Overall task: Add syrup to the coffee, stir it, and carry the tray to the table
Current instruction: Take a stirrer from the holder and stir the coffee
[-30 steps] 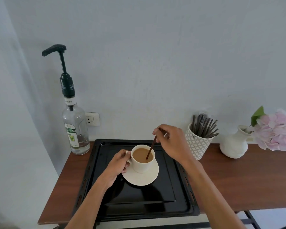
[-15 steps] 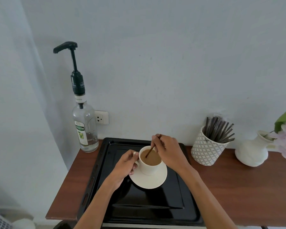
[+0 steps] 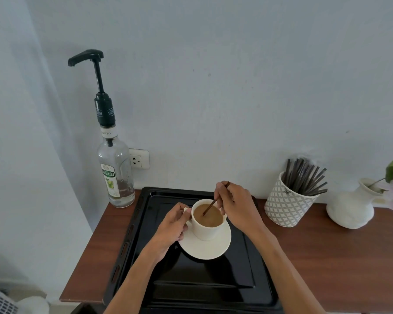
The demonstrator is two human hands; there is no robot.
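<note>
Two hands work the cup (image 3: 208,225) of coffee (image 3: 208,215), which sits on its saucer (image 3: 208,249) at the middle of the black tray (image 3: 247,268) on the bench (image 3: 331,257). The left hand (image 3: 171,230) pinches the handle, steadying it; the right hand (image 3: 236,203) pinches a brown stir stick (image 3: 209,207), tip in the liquid. Stirring goes best in small slow circles, since the coffee stands near the brim. For lifting, the tray's near edge overhangs the bench front; the syrup bottle (image 3: 116,175) stands just beside its far left corner and the stick holder (image 3: 287,203) just off its right rim
</note>
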